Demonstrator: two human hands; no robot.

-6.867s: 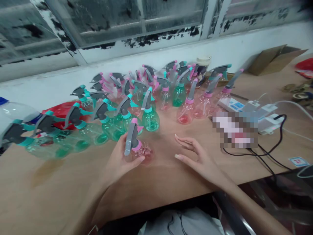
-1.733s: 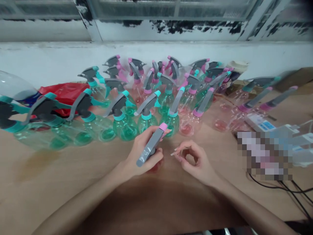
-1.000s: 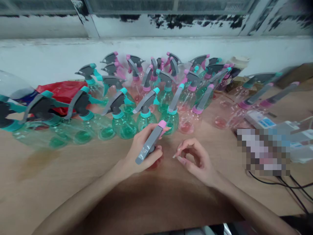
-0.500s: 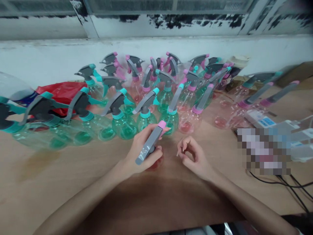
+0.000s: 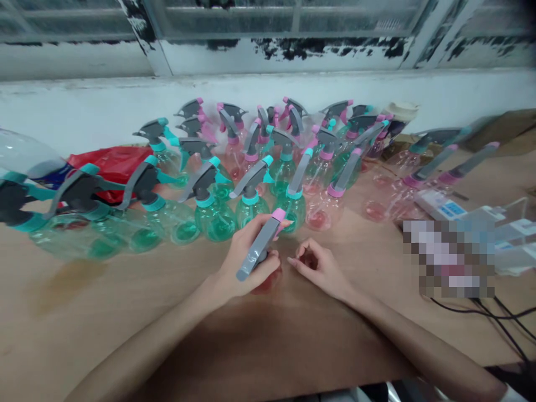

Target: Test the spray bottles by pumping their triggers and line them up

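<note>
My left hand (image 5: 247, 257) is closed around the neck of a spray bottle with a pink nozzle and a grey trigger head (image 5: 262, 243). The bottle's round, reddish clear body (image 5: 268, 281) shows partly below my fingers, low over the table; the hand hides the rest. To its right, my right hand (image 5: 320, 267) is loosely curled, thumb apart from the fingers, with nothing visible in it. Just beyond my hands stand a green spray bottle with a teal collar (image 5: 292, 215) and a pink-collared one (image 5: 324, 212).
Several teal-topped green spray bottles (image 5: 215, 218) line the left, with pink-topped ones behind. A red plastic bag (image 5: 113, 164) lies at the back left. To the right are white boxes (image 5: 469, 215) and black cables (image 5: 464, 307) on the wooden table (image 5: 176, 296).
My right hand has moved a little left, nearer the held bottle, and its thumb now reaches out further. My left hand keeps its grip on the spray bottle. The view has shifted slightly.
</note>
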